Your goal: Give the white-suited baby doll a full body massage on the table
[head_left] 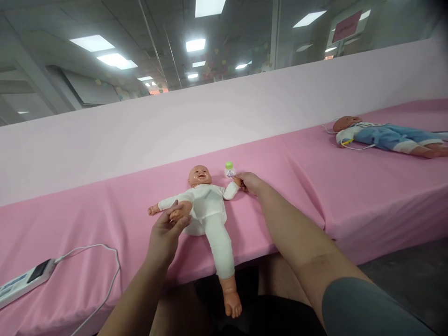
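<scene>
A baby doll (215,233) in a white outfit lies face up on a pink-covered table (133,186), its head toward the wall. My left hand (167,228) is closed around one of the doll's feet, with that leg bent up over the body. The other leg stretches toward me, its bare foot past the table edge. My right hand (249,182) pinches the doll's hand on the right side. Just beyond that hand stands a small white bottle (229,171) with a green cap. The doll's other arm lies out to the left.
At the left front lies a white power strip (26,282) with a white cord (117,261) looping over the cloth. Far right, another doll (385,135) in blue and white lies with a thin cable near it. A white wall (147,144) with glass above bounds the back.
</scene>
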Available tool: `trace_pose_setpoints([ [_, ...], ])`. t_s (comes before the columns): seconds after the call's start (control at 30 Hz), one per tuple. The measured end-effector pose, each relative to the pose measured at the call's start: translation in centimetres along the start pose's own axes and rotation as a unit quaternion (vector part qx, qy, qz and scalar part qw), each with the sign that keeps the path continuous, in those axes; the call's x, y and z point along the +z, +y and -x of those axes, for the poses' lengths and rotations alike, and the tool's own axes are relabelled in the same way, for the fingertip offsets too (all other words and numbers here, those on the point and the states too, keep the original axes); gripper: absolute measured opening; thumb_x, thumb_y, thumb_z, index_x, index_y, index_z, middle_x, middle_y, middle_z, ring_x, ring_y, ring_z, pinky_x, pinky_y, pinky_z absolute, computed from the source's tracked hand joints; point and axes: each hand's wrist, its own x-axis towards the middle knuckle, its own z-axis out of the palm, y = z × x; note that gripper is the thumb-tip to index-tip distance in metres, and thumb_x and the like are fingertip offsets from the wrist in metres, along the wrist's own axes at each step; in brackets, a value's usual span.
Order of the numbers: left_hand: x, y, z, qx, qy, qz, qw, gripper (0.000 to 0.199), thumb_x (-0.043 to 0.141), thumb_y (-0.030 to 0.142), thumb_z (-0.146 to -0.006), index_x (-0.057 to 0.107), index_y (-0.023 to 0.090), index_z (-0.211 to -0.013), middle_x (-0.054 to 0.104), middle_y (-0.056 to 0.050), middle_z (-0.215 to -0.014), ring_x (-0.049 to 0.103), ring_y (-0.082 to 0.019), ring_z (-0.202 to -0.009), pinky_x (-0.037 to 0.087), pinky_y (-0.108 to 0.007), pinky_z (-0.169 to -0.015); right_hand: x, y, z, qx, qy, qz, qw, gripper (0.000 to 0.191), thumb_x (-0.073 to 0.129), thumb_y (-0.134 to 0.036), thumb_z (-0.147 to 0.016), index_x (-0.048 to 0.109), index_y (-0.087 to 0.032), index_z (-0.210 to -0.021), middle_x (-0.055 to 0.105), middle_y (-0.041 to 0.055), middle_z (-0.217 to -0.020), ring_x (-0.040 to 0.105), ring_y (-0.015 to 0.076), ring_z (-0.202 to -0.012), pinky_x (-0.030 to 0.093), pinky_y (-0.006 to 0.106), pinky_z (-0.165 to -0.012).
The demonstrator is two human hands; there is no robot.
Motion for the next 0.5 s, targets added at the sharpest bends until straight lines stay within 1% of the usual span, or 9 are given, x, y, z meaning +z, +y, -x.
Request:
trace_pose_setpoints([
  [0.07,0.5,-0.8,-1.9,-0.020,-0.011,0.035,0.999,0.052,0.089,0.047,-0.075,0.074,0.020,-0.116,0.054,-0.014,-0.153,0.070,-0.029,-0.114,0.059,-0.050,-0.102,0.0,0.0,0.1,0.000,-0.017,0.023,1.000,0.023,0.074,-0.039,-0.085,0.071,-0.018,-0.095,0.062,0.0028,-0.065,0.044,0.0123,-0.049,0.036,0.027,-0.045],
  [0.13,0.7,-1.1,-3.0,-0.032,-0.018,0.054,0.998,0.052,0.090,0.049,-0.074,0.072,0.019,-0.112,0.053,-0.014,-0.154,0.073,-0.023,-0.101,0.061,-0.048,-0.100,0.0,0.0,0.2,-0.007,-0.037,0.043,0.998,0.028,0.074,-0.044,-0.086,0.071,-0.018,-0.097,0.062,0.0028,-0.064,0.044,0.0122,-0.048,0.035,0.027,-0.044],
  [0.2,0.7,-1.0,-3.2,-0.032,-0.015,0.057,0.998,0.050,0.090,0.050,-0.073,0.072,0.018,-0.106,0.053,-0.013,-0.154,0.074,-0.020,-0.093,0.062,-0.046,-0.097,0.0,0.1,0.2,-0.017,-0.048,0.052,0.997,0.029,0.074,-0.046,-0.088,0.071,-0.018,-0.097,0.060,0.0022,-0.061,0.043,0.0121,-0.047,0.032,0.026,-0.043],
  [0.23,0.5,-0.7,-2.9,-0.030,-0.010,0.054,0.998,0.048,0.090,0.049,-0.074,0.072,0.018,-0.104,0.052,-0.013,-0.155,0.074,-0.019,-0.091,0.064,-0.045,-0.095,-0.1,0.1,0.1,-0.020,-0.049,0.055,0.997,0.030,0.073,-0.046,-0.088,0.071,-0.018,-0.097,0.059,0.0020,-0.060,0.043,0.0121,-0.046,0.031,0.026,-0.043],
  [0.3,0.0,-0.1,-1.5,-0.027,0.004,0.043,0.999,0.047,0.089,0.047,-0.075,0.073,0.019,-0.108,0.053,-0.013,-0.154,0.074,-0.019,-0.089,0.066,-0.042,-0.087,-0.1,0.2,-0.2,-0.014,-0.040,0.060,0.997,0.030,0.072,-0.046,-0.089,0.071,-0.018,-0.098,0.060,0.0026,-0.061,0.043,0.0123,-0.046,0.031,0.027,-0.042],
  [0.4,-1.4,0.7,1.9,-0.028,0.030,0.019,0.999,0.053,0.090,0.044,-0.075,0.072,0.022,-0.120,0.058,-0.013,-0.150,0.075,-0.021,-0.082,0.068,-0.040,-0.073,0.0,0.3,-0.6,0.001,-0.024,0.057,0.998,0.029,0.072,-0.045,-0.088,0.070,-0.018,-0.097,0.062,0.0036,-0.064,0.044,0.0125,-0.046,0.036,0.028,-0.043],
  [0.47,-2.7,0.9,4.8,-0.027,0.032,0.003,0.999,0.051,0.092,0.041,-0.072,0.074,0.023,-0.116,0.057,-0.013,-0.153,0.076,-0.023,-0.080,0.068,-0.039,-0.067,0.1,0.3,-0.7,0.004,-0.019,0.045,0.999,0.027,0.074,-0.043,-0.087,0.070,-0.018,-0.096,0.062,0.0034,-0.065,0.046,0.0125,-0.047,0.040,0.028,-0.045],
  [0.5,-3.3,1.0,6.2,-0.024,0.031,-0.002,0.999,0.049,0.092,0.041,-0.071,0.076,0.024,-0.114,0.055,-0.012,-0.155,0.077,-0.026,-0.084,0.069,-0.040,-0.066,0.1,0.3,-0.6,0.005,-0.016,0.038,0.999,0.026,0.074,-0.042,-0.086,0.070,-0.018,-0.095,0.062,0.0036,-0.066,0.046,0.0126,-0.047,0.041,0.028,-0.046],
])
